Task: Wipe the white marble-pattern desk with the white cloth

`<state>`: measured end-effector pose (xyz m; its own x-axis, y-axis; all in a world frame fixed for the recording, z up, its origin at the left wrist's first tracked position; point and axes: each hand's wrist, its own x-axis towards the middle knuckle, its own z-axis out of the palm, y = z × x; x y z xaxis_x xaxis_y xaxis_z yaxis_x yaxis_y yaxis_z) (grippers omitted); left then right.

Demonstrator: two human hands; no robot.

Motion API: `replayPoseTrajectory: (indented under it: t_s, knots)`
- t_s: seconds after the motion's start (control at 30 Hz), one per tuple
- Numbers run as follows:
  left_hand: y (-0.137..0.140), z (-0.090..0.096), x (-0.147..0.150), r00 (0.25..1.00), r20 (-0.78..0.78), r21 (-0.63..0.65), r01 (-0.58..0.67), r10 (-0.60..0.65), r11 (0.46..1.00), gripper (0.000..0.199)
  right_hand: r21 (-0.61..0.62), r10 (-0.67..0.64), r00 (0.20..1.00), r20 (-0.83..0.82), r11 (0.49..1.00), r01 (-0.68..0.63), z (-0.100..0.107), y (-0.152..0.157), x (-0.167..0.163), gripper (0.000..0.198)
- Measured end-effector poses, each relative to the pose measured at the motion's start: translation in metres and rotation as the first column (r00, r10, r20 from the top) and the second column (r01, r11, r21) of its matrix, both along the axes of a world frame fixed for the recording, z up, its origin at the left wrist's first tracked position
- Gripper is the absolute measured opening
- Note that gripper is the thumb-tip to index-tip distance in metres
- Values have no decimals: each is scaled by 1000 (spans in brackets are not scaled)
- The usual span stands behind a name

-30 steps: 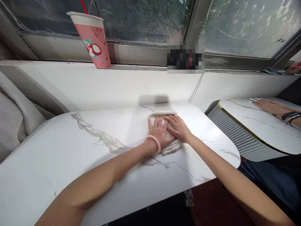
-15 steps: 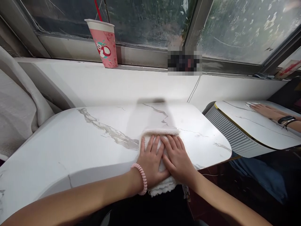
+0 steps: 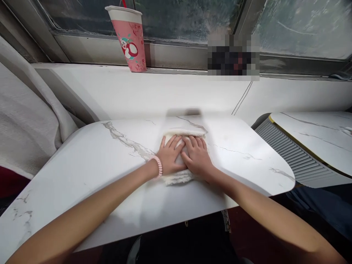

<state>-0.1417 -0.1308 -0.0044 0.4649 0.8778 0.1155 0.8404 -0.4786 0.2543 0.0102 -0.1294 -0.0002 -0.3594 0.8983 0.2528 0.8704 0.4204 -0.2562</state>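
- At the far left, a pale draped fabric [image 3: 30,113] is seen hanging in folds beside the rounded end of a white table [image 3: 79,172], whose top is marked with grey, marble-like veins.
- Above the table, a pink paper cup [image 3: 130,40] with a white rim, a printed figure and a red straw [image 3: 124,3] is stood on the window ledge [image 3: 178,73], leaning slightly in the view.
- On the left wrist, a pink coiled bracelet [image 3: 158,167] is worn.
- The left hand [image 3: 169,156] is laid palm down on a white cloth [image 3: 178,178]; its fingers are held wide and straight, with nothing gripped between them.
- The cloth is spread on the table top, near the middle of its length, beneath both hands; its fluffy edges are left showing beyond the fingertips and below the palms.
- The right hand [image 3: 198,156] is pressed flat on the same cloth, just beside the left; its fingers are stretched out and set closer together, the thumb is turned toward the left hand, and nothing is pinched.
- Farther right, a dark object [image 3: 233,60] on the ledge is blurred by pixelation and cannot be identified; two thin cords [image 3: 242,98] are seen below it against the white wall [image 3: 187,91].
- At the far right, a second marbled table [image 3: 316,137] is edged in gold above a ribbed side [image 3: 297,154].
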Motion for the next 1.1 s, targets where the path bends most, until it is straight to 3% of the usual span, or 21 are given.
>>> replayPoseTrajectory:
  t_s: [0.33,0.57,0.83,1.1]
  knots:
    - [95,-2,-53,1000,11,0,5,-5,1000,80,-22,-63,994,-89,998,61,-3,84,-53,49]
    - [128,-3,-93,999,6,31,-39,39,999,77,-4,-21,993,-116,1000,21,-4,122,-92,47]
    - [119,-3,-100,990,-19,48,-139,140,989,74,-2,52,992,-118,999,-53,-5,126,-101,47]
    - [69,-1,-85,976,-79,30,-203,205,979,77,0,119,987,-108,993,-119,-5,86,-88,49]
